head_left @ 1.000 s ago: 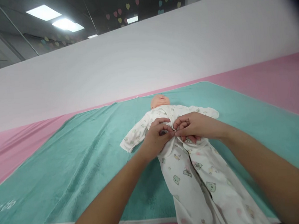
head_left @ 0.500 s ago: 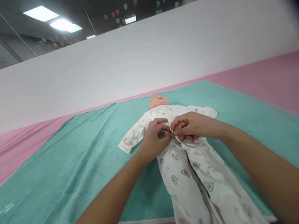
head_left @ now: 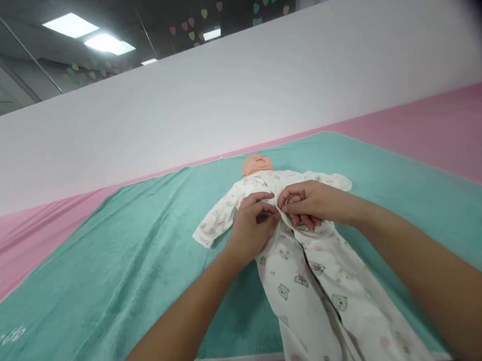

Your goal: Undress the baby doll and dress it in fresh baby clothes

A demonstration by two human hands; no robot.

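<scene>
Grip of the left hand [head_left: 250, 224] is pinching front fabric of a white garment [head_left: 285, 274], thumb and forefinger nearly meeting; grip of the right hand [head_left: 312, 203] is pinching the opening's edge just beside it, its other fingers curling inward. The garment is lying directly beneath both hands, its sleeves spreading out past them, its legs stretching toward the near edge. Small green bears and pale pink spots are dotting it, and a dark gap is running down its lower part. It is covering a doll [head_left: 257, 165], whose head is resting at the far end. Underneath, a teal cloth [head_left: 147, 265] with pale edging, creases and white lettering [head_left: 5, 338] is lying over a pink covering [head_left: 449, 125]. Behind, a white wall [head_left: 218, 104] is rising to dark glass [head_left: 127, 11], where pastel hearts [head_left: 204, 14] and bright ceiling lights [head_left: 71, 25] are showing.
</scene>
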